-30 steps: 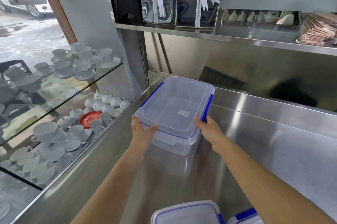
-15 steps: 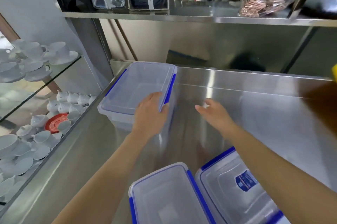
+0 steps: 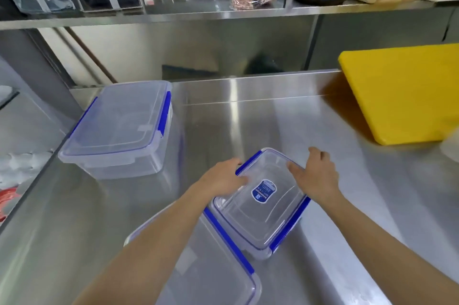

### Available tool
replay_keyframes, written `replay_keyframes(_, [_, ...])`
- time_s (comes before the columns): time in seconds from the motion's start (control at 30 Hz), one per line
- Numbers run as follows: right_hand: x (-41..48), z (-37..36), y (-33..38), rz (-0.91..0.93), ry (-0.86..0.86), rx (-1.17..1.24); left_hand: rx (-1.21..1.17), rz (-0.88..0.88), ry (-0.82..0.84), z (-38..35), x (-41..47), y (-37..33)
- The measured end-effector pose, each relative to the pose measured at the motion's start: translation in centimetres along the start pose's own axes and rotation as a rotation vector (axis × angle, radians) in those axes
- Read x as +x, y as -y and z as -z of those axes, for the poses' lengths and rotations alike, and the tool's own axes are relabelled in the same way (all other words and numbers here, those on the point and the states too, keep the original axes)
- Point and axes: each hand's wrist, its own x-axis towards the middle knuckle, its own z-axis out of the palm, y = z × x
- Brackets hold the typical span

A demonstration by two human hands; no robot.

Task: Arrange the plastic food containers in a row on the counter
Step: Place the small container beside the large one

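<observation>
Three clear plastic containers with blue clips stand on the steel counter (image 3: 273, 118). The large container (image 3: 119, 128) sits at the back left, lid on. A smaller labelled container (image 3: 260, 207) lies in the middle, turned at an angle. My left hand (image 3: 223, 178) grips its far left corner, thumb on the lid. My right hand (image 3: 315, 175) is at its far right edge with the thumb touching the lid and the fingers spread. The third container (image 3: 213, 270) stands nearest me, partly hidden under my left forearm and touching the labelled one.
A yellow cutting board (image 3: 402, 96) lies at the right of the counter. A steel shelf (image 3: 223, 15) with bags and boxes runs overhead at the back. Left of the counter is a glass display case with crockery (image 3: 10, 197).
Both hands have left the large container at the back left and come back toward me onto the labelled container. My view has swung right and down, which brings the yellow board into sight.
</observation>
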Motion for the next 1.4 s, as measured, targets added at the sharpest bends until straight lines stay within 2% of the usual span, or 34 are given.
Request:
replay_keyframes(0.2, [-2.1, -0.5, -2.3, -0.140, 0.071, 0.295, -0.100, -0.033, -0.044, -0.5, -0.3, -0.2])
replay_keyframes(0.33, [-2.8, -0.9, -2.8, -0.167, 0.246, 0.493, -0.085, -0.028, -0.068, -0.9, -0.7, -0.3])
replay_keyframes(0.43, [-2.7, -1.1, -2.5, -0.117, 0.198, 0.605, -0.046, 0.004, -0.085, -0.8, -0.8, -0.2])
replay_keyframes(0.57, [-2.1, -1.2, -1.9, -0.096, 0.147, 0.624, -0.053, 0.089, -0.065, -0.6, -1.2, 0.2])
replay_keyframes(0.73, [-1.2, -1.1, -1.6, -0.055, 0.391, 0.692, -0.177, 0.140, -0.009, -1.1, -1.6, 0.8])
replay_keyframes(0.87, [-1.0, -1.3, -2.2, 0.005, 0.484, 0.712, -0.298, 0.152, -0.050, -1.6, -1.7, 1.0])
replay_keyframes(1.13, [0.3, -2.8, -1.3, -0.041, 0.295, 0.747, -0.502, 0.210, -0.174, -1.3, -0.1, 1.5])
replay_keyframes(1.4, [4.4, -4.0, 4.1, 0.010, 0.229, 0.814, -0.807, 0.245, -0.363, 1.5, 2.7, 2.6])
